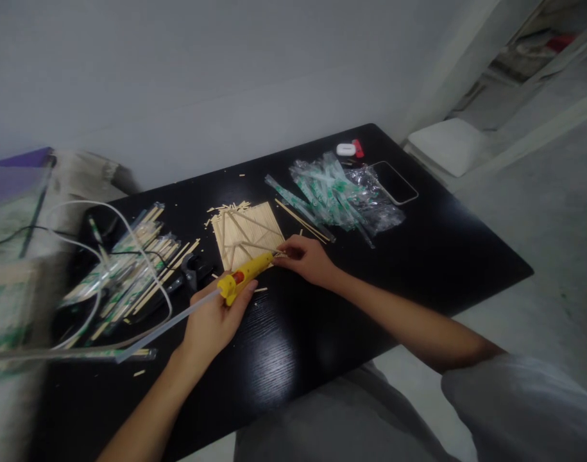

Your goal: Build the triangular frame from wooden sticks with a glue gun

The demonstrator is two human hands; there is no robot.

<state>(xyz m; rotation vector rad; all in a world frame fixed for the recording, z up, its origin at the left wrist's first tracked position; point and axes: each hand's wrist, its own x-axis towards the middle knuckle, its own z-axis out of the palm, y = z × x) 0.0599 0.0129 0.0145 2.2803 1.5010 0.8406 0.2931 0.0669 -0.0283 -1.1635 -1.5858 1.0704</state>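
A yellow hot glue gun [247, 273] is gripped in my left hand [221, 314], with a long translucent glue stick [170, 325] poking out of its back end. Its nozzle points right, toward the fingertips of my right hand [307, 258]. Those fingers are pinched at the right end of a thin wooden stick [260, 247], close to the nozzle. Beneath lies a pale wooden panel [267, 218] made of sticks side by side, with a few sticks forming an angled frame over it. Short cut pieces [230, 207] gather at the panel's far left corner.
Wrapped and loose chopsticks [139, 276] lie at left beside a dark-handled tool [190, 273] and a looping white cable [129, 224]. Crumpled plastic wrappers [326, 189], a phone [394, 183] and a white case [346, 149] occupy the black table's [418, 256] far right.
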